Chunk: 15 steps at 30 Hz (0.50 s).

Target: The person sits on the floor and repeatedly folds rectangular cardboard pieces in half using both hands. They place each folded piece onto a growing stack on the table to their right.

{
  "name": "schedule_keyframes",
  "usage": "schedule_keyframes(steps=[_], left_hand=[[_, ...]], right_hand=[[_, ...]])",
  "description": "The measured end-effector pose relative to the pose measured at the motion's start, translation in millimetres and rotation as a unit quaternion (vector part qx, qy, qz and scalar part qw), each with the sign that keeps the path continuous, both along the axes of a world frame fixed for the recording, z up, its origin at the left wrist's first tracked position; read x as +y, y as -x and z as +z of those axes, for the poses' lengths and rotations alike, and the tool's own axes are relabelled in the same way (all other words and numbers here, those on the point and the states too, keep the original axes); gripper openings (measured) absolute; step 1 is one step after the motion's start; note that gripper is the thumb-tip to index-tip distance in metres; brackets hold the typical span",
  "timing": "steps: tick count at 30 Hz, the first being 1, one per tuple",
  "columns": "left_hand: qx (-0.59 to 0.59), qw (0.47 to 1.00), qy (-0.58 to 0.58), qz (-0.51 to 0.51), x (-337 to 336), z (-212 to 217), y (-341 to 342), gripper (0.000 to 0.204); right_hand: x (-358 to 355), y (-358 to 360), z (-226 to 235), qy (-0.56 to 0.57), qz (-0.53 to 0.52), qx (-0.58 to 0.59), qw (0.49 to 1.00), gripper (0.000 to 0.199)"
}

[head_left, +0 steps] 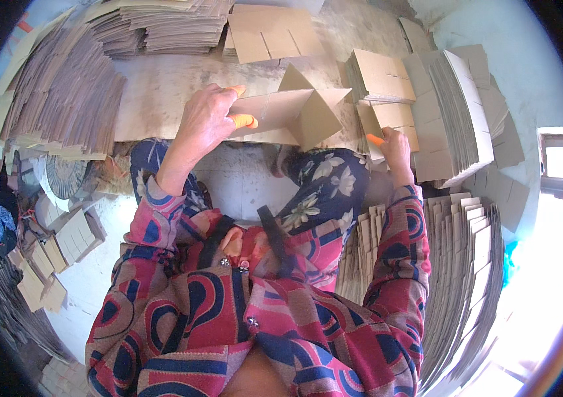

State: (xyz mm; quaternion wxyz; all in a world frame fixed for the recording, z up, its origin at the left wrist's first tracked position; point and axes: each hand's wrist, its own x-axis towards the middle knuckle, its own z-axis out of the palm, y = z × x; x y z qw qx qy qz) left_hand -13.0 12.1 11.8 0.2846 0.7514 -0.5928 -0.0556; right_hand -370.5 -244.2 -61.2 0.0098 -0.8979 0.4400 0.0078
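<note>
The left hand (205, 122) pinches the left end of a half-folded carton (288, 116) lying crosswise on the board (155, 86), while the right hand (394, 149), farther right, closes its fingers on a flat blank (387, 119) beside the stack (460, 112).

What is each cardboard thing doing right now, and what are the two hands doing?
Left hand: gripping the folded cardboard piece, orange fingertip covers on.
Folded cardboard piece: partly folded, flaps standing up, on the work board.
Right hand: resting on a flat cardboard blank.
Flat cardboard blank: lying flat, unfolded.
Stack on the right: flat pieces, leaning.
Stack on the left: flat pieces, fanned out.
</note>
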Motion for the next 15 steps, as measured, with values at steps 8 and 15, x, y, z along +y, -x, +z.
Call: schedule_keyframes(steps=[8, 15], left_hand=[[0.005, 0.997, 0.071, -0.027, 4.5, -2.0, -7.4, 0.056], [0.038, 0.996, 0.081, -0.031, -6.1, -9.1, 1.7, 0.033]], right_hand=[[41.9, -27.3, 127.6, 0.281, 0.003, -0.231, 0.931, 0.067], [107.9, -101.7, 248.5, 0.013, 0.076, -0.475, 0.876, 0.068]])
